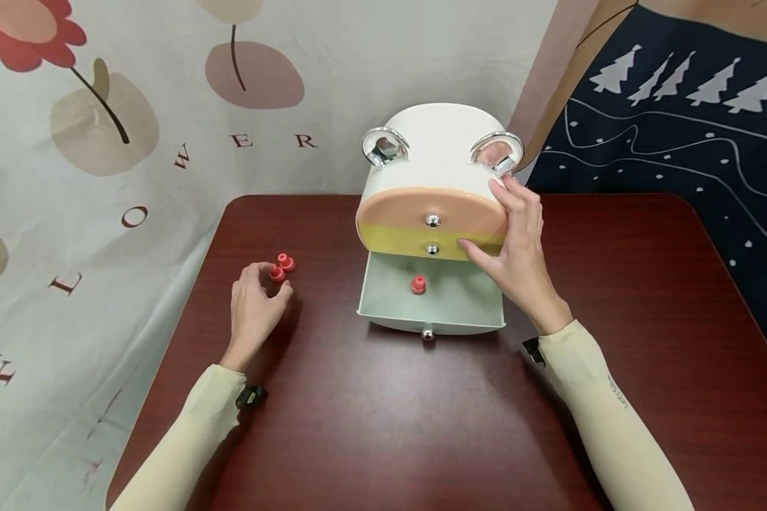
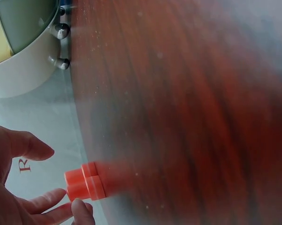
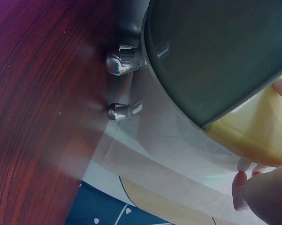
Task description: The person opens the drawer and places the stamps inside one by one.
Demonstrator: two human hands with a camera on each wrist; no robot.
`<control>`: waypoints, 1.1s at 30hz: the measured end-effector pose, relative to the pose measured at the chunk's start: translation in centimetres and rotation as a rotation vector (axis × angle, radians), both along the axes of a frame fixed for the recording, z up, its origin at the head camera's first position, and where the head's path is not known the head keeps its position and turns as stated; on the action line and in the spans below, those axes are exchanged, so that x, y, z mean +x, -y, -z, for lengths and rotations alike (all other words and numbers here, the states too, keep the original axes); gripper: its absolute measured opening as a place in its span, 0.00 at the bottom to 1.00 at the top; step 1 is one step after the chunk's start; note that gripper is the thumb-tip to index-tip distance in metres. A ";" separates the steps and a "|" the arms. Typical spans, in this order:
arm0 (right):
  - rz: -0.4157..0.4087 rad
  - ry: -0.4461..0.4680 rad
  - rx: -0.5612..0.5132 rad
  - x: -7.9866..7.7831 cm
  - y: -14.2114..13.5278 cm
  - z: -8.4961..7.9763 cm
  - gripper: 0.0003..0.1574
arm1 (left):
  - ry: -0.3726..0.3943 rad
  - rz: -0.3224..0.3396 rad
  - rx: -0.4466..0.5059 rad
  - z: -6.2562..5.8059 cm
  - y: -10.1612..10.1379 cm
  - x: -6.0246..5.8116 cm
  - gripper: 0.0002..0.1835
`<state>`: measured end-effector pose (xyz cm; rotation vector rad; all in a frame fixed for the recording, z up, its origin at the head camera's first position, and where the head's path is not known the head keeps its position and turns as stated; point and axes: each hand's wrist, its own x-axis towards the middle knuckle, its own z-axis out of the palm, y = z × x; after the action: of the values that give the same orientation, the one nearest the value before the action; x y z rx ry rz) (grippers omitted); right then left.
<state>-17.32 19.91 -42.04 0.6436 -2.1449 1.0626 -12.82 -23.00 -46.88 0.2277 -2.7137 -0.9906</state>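
A small round-topped drawer cabinet (image 1: 436, 152), white with silver ring ears, stands on the table. Its pale green bottom drawer (image 1: 466, 287) is pulled out and holds a red stepped peg (image 1: 418, 284). My right hand (image 1: 523, 252) holds the cabinet's right side, thumb on the yellow drawer front (image 1: 390, 240) and fingers along the white shell. At the left, my left hand (image 1: 256, 305) reaches to two red pegs (image 1: 285, 262) standing side by side. In the left wrist view its fingertips meet the pegs (image 2: 84, 182), while the thumb stays apart from them.
Silver knobs (image 1: 427, 334) stick out from the drawer fronts, and short silver feet (image 3: 122, 111) show under the cabinet. The brown table (image 1: 383, 426) has rounded back corners. Behind it hang a pale flower-printed cloth (image 1: 332, 85) and a dark tree-printed cloth (image 1: 671, 142).
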 end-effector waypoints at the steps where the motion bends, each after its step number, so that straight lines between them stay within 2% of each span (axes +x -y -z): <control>1: 0.000 -0.001 -0.001 0.0 0.0 0.0 0.59 | 0.003 0.005 -0.003 0.0 0.0 -0.1 0.23; 6: 0.000 0.000 -0.004 0.0 0.0 0.0 0.59 | -0.006 0.025 -0.028 0.0 0.2 -0.2 0.19; 10: -0.004 0.001 -0.010 0.0 0.1 0.0 0.60 | -0.054 0.036 -0.074 0.0 0.6 -0.1 0.10; 14: -0.004 0.000 -0.010 0.0 0.1 0.0 0.60 | -0.109 0.074 -0.117 0.0 0.8 0.2 0.04; 17: 0.000 0.001 -0.006 0.0 0.1 0.0 0.60 | -0.134 0.099 -0.132 0.1 1.0 0.4 0.04; 24: -0.003 0.010 0.002 0.1 0.1 0.0 0.60 | -0.186 0.101 -0.120 0.1 0.7 0.6 0.04; 33: 0.002 -0.001 0.002 0.0 0.1 0.0 0.60 | -0.338 0.191 -0.059 -0.7 -1.4 0.9 0.07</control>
<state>-17.33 19.85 -42.00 0.6424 -2.1450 1.0591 -11.92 -21.55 -46.16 -0.1975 -2.4799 -0.9017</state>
